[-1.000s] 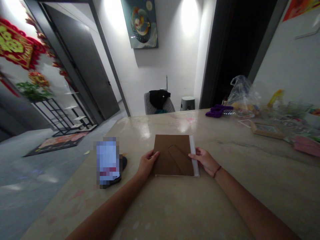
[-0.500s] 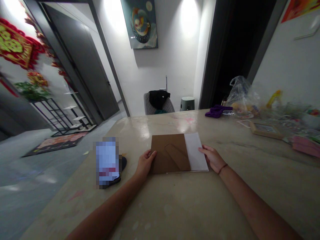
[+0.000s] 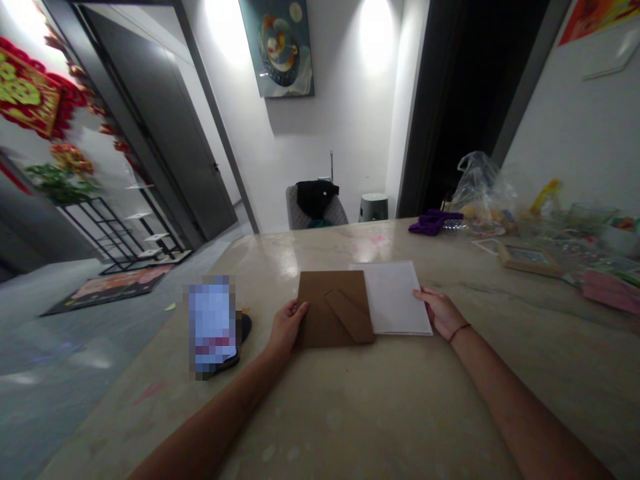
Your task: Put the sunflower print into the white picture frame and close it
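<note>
My left hand [image 3: 289,325] pinches the left edge of a brown picture frame backing board [image 3: 320,303], which has a fold-out stand flap on its face. My right hand [image 3: 440,311] grips the right edge of a white sheet [image 3: 395,300], thumb on top. The sheet's left part lies under the brown board, and its thin lower edge looks layered. Both pieces are held just over or on the table; I cannot tell which.
A phone with a blurred screen [image 3: 213,323] stands on the marble-look table [image 3: 350,413] at left. Back right are a purple cloth [image 3: 434,222], a clear plastic bag [image 3: 483,190], a wooden photo frame [image 3: 530,259] and a pink item [image 3: 610,291]. A chair [image 3: 295,212] stands beyond.
My right hand has moved right with the white sheet, so more of it shows from under the brown board. My left hand keeps its hold, barely shifted.
</note>
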Motion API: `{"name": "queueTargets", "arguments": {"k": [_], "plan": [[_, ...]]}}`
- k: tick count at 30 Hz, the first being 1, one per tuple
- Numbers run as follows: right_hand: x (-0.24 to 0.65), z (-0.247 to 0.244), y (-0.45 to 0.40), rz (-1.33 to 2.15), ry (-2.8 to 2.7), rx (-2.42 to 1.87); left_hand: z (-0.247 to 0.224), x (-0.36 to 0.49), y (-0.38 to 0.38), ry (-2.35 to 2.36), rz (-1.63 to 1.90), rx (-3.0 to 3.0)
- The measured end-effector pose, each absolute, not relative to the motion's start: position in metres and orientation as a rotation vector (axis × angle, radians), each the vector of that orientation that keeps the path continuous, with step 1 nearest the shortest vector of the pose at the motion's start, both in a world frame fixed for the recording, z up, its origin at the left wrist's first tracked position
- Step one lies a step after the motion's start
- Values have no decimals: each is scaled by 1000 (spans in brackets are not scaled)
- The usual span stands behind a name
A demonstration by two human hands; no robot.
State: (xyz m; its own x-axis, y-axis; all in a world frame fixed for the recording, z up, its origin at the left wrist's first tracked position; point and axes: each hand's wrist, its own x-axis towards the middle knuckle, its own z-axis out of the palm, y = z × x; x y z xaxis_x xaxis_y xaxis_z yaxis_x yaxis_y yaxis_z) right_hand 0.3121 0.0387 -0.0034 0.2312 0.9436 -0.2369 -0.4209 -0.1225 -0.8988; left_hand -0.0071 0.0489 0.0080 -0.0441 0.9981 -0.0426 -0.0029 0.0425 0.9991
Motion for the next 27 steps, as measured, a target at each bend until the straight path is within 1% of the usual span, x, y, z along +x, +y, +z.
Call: {"name": "queueTargets", "arguments": {"k": [8,14,27], "plan": [[321,-4,40,1295,-655,-1219,7,-20,57,1355,1286,1151],[330,-8,40,1274,-758,-1340,9,-30,65,1434,1196,1233],[334,-12,45,1144,-737,-1476,6,-40,73,1721,1141,1489]]}}
